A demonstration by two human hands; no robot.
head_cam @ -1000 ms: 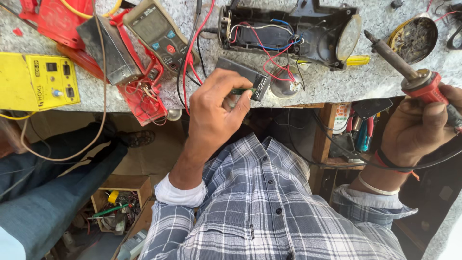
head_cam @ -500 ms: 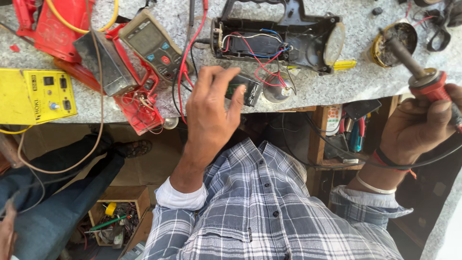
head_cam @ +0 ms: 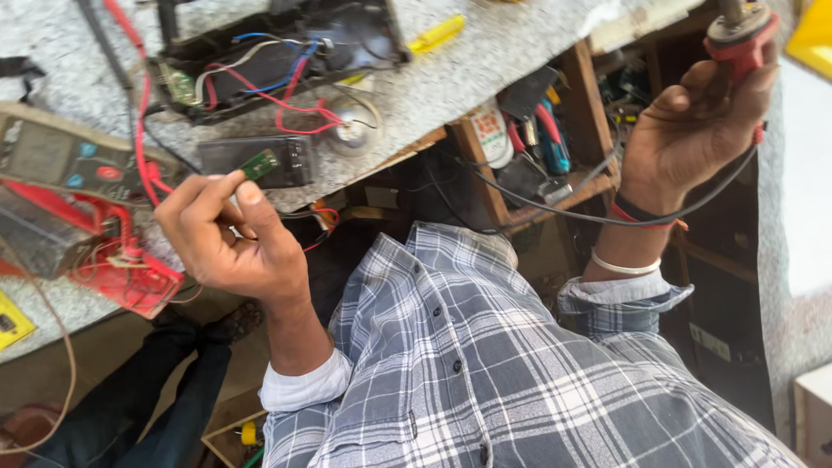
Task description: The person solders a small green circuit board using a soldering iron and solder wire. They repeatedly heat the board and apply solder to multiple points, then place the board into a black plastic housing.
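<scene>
Pinching a small green circuit board (head_cam: 258,164) between left hand (head_cam: 230,238) fingers above the surface (head_cam: 485,69); right hand (head_cam: 693,130) fingers wrapped tight round a red-handled soldering iron (head_cam: 739,35).

left hand (head_cam: 230,238): lifted off the counter (head_cam: 485,78), now pinching a small green circuit board (head_cam: 258,165) | right hand (head_cam: 693,130): raised higher with soldering iron (head_cam: 738,35)

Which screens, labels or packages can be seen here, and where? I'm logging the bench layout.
Multimeter: far left of the bench, grey-green body, pale rectangular screen, round coloured buttons.
Yellow box: lower left edge, only a flat corner with dark marks.
Bottle: under-bench shelf, white label with red and green print.
Left hand pinches a small green board; no label on it.
</scene>
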